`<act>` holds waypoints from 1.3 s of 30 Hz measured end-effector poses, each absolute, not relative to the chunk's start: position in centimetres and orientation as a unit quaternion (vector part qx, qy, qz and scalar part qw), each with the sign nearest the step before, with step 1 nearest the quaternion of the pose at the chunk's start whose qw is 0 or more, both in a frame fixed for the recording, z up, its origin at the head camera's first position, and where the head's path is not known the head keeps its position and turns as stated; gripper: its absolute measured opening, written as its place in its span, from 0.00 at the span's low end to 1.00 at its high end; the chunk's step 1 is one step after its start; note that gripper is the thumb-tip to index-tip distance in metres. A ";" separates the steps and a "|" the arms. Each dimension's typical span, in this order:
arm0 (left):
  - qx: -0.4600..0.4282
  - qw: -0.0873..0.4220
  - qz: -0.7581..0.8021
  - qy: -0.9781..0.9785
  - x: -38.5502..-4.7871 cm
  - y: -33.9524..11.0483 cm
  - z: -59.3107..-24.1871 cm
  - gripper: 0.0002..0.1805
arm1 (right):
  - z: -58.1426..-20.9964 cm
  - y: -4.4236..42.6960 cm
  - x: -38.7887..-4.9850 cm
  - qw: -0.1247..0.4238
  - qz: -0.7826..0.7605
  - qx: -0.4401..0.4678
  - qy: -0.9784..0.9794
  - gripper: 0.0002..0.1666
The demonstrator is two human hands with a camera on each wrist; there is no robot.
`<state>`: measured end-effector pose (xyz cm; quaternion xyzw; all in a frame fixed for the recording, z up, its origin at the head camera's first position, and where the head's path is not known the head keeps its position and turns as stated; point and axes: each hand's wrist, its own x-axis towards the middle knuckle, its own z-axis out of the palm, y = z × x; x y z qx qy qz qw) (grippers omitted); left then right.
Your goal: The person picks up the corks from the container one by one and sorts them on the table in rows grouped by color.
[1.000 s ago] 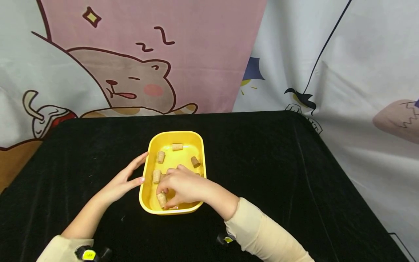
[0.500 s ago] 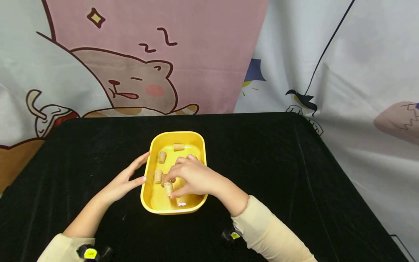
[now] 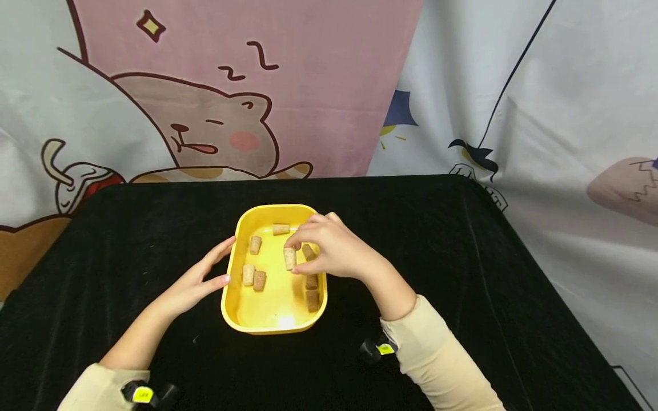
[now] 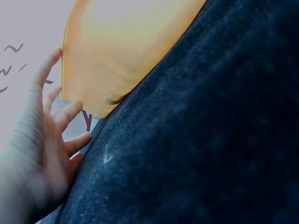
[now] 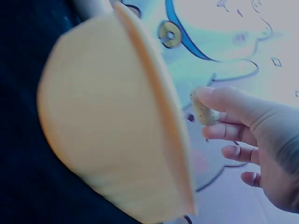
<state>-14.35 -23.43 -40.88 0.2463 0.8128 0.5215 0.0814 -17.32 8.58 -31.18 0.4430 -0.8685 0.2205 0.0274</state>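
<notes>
My right hand pinches a light speckled cork between thumb and index finger, over the right part of the yellow tray. In the right wrist view the same cork shows between the fingertips, beyond the tray's rim. My left hand rests against the tray's left side with fingers straight. On the tray's left lie a pale cork, a browner cork and another cork. One cork lies near the far end. Darker corks line the right wall, partly behind my right hand.
A black cloth covers the table under the tray. Behind it hangs a printed curtain with a sleeping bear. Each sleeve carries a small black device near the wrist.
My right hand has gripped the cork at the tray's near left and carried it up and rightward. Darker corks along the right wall have come into view. The left hand stays at the tray's side.
</notes>
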 end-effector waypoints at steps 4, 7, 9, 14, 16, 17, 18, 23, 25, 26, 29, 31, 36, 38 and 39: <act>0.247 0.082 0.522 0.813 -14.4 -23.4 -40.9 0.38 | -30.9 10.3 -18.3 0.047 0.248 0.423 -0.870 0.18; 0.245 0.084 0.521 0.813 -14.4 -23.5 -40.9 0.38 | -30.8 11.7 -19.0 0.052 0.268 0.401 -0.874 0.18; 0.244 0.084 0.520 0.814 -14.4 -23.5 -40.9 0.38 | -30.8 12.6 -19.4 0.055 0.278 0.382 -0.880 0.17; 0.242 0.086 0.518 0.816 -14.5 -23.5 -41.0 0.38 | -31.0 14.6 -20.4 0.057 0.294 0.334 -0.894 0.18; 0.242 0.087 0.519 0.815 -14.5 -23.5 -41.0 0.38 | -31.1 15.3 -20.8 0.057 0.300 0.319 -0.897 0.19; 0.243 0.087 0.519 0.815 -14.5 -23.5 -40.9 0.38 | -31.2 15.6 -20.9 0.057 0.304 0.312 -0.898 0.19; 0.243 0.088 0.520 0.814 -14.5 -23.5 -40.9 0.38 | -31.4 15.9 -21.1 0.057 0.307 0.306 -0.899 0.19; 0.241 0.088 0.522 0.814 -14.4 -23.4 -40.9 0.37 | -32.3 17.0 -21.9 0.052 0.314 0.277 -0.907 0.21; 0.240 0.089 0.521 0.814 -14.4 -23.4 -40.9 0.37 | -32.7 17.2 -22.2 0.048 0.314 0.266 -0.910 0.21; 0.238 0.089 0.521 0.815 -14.4 -23.4 -40.9 0.37 | -32.9 17.4 -22.3 0.047 0.314 0.262 -0.912 0.21; 0.236 0.089 0.520 0.816 -14.3 -23.4 -40.8 0.37 | -33.6 17.7 -22.8 0.040 0.314 0.250 -0.915 0.21; 0.235 0.089 0.521 0.816 -14.3 -23.4 -40.8 0.37 | -34.1 17.8 -23.1 0.034 0.314 0.243 -0.917 0.21; 0.234 0.091 0.523 0.815 -14.3 -23.4 -40.8 0.38 | -35.6 18.2 -23.8 0.018 0.311 0.224 -0.923 0.21; 0.234 0.091 0.523 0.814 -14.3 -23.4 -40.8 0.38 | -36.1 18.3 -24.0 0.015 0.308 0.220 -0.926 0.21; 0.235 0.091 0.524 0.814 -14.3 -23.4 -40.8 0.37 | -36.4 18.3 -24.1 0.014 0.306 0.220 -0.926 0.21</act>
